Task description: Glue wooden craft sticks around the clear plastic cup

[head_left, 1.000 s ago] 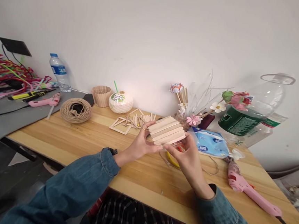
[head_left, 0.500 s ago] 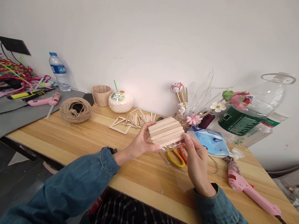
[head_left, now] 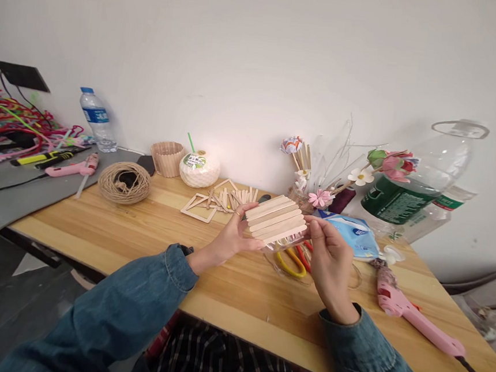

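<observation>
A flat panel of wooden craft sticks (head_left: 276, 220), laid side by side, is held up over the table, tilted towards me. My left hand (head_left: 237, 234) grips its left edge, thumb along the lower corner and fingers behind. My right hand (head_left: 330, 262) is closed at the right edge, thumb and index finger together against the sticks' rounded ends. Clear plastic (head_left: 284, 244) shows just under the panel's lower edge; I cannot tell whether it is joined on. Behind it on the table lie scissors (head_left: 291, 264) with yellow and red handles, partly hidden.
Loose craft sticks and frames (head_left: 200, 208) lie beyond my left hand. A twine ball (head_left: 124, 183), a stick cup (head_left: 166, 159) and a white coconut (head_left: 200, 169) stand leftward. To the right are a tissue pack (head_left: 352, 235), a glue gun (head_left: 418, 322) and a big bottle (head_left: 403, 197).
My right hand has shifted slightly right, its thumb sliding off the front face of the panel to the edge. The panel and my left hand have barely moved.
</observation>
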{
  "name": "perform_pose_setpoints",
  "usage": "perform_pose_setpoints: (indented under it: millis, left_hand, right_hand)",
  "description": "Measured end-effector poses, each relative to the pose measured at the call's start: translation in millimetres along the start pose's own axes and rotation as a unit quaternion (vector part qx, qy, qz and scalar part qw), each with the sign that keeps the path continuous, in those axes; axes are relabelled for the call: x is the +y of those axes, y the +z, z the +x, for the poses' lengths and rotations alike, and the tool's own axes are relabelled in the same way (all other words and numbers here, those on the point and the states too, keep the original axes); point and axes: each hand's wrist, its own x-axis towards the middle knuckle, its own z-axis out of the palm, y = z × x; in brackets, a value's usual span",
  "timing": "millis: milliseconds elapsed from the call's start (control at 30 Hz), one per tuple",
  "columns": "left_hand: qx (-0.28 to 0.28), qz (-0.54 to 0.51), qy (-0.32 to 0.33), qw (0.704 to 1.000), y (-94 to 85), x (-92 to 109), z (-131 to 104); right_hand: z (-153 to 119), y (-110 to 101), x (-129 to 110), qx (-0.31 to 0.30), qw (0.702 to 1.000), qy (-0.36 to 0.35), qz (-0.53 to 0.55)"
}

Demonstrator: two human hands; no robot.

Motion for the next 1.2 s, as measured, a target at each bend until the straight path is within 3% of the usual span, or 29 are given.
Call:
perform_pose_setpoints:
  millis: [167,233,333,433,667,1000,1100,1200]
  left_hand:
    - [-0.012,0.024,-0.004,1.0,2.4,2.3,-0.7]
    - [-0.017,0.053,0.029,0.998,2.9,3.4,-1.8]
    - [-0.008,0.143,0.105,0.984,1.7,4.6,-4.0]
    - [0.003,0.261,0.185,0.947,-1.5,4.6,-5.7]
    - [-0.008,0.454,0.343,0.823,-4.6,7.5,-5.6]
    - [-0.008,0.493,0.427,0.758,-11.4,3.2,-3.6]
    - [-0.014,0.497,0.426,0.756,-11.8,1.8,-2.4]
    - [-0.029,0.486,0.383,0.785,-10.9,3.8,-1.5]
  right_hand:
    - [-1.5,3.5,2.9,-0.062,0.998,0.0,0.028]
    - [-1.7,3.3,5.0,-0.086,0.995,0.002,0.04]
    - [0.4,-1.4,8.6,-0.067,0.996,0.017,0.051]
    - [4.2,-6.5,9.8,-0.059,0.995,0.034,0.075]
    - [4.6,-3.8,0.6,-0.16,0.977,0.065,0.128]
    - [5.9,-7.8,0.0,-0.21,0.969,0.047,0.117]
    - [6.9,-8.2,1.7,-0.217,0.97,0.03,0.107]
    - [6.6,-7.7,5.6,-0.219,0.971,0.014,0.092]
